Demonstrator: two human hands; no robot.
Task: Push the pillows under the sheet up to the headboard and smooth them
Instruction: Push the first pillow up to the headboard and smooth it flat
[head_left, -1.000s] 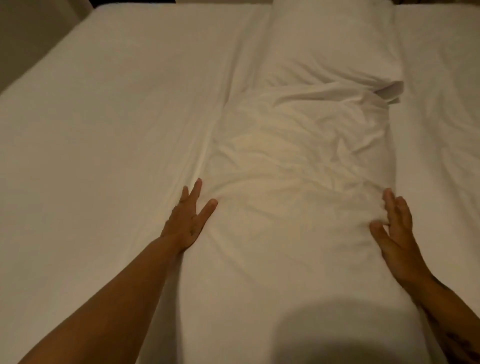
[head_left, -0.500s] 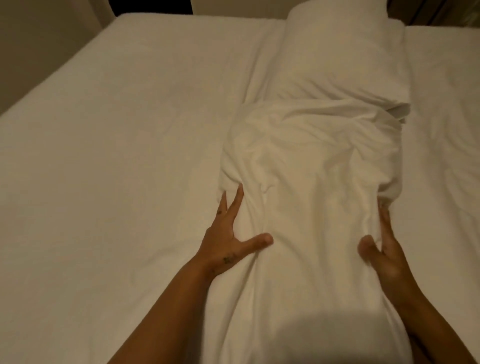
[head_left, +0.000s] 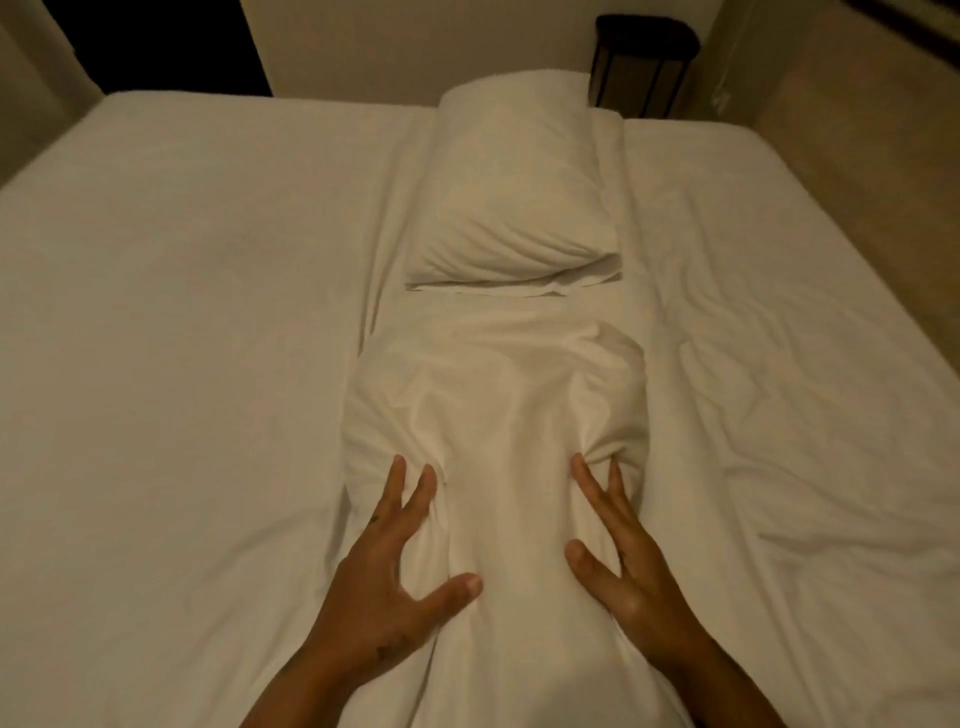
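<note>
Sheet-covered pillow (head_left: 498, 415) bulges between left hand (head_left: 387, 582) and right hand (head_left: 623, 566).

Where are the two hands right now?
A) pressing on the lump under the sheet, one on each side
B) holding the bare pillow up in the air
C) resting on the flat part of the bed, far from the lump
A: the left hand and right hand press with spread fingers on either side of the lump under the sheet, nearer than the bare pillow.
</note>
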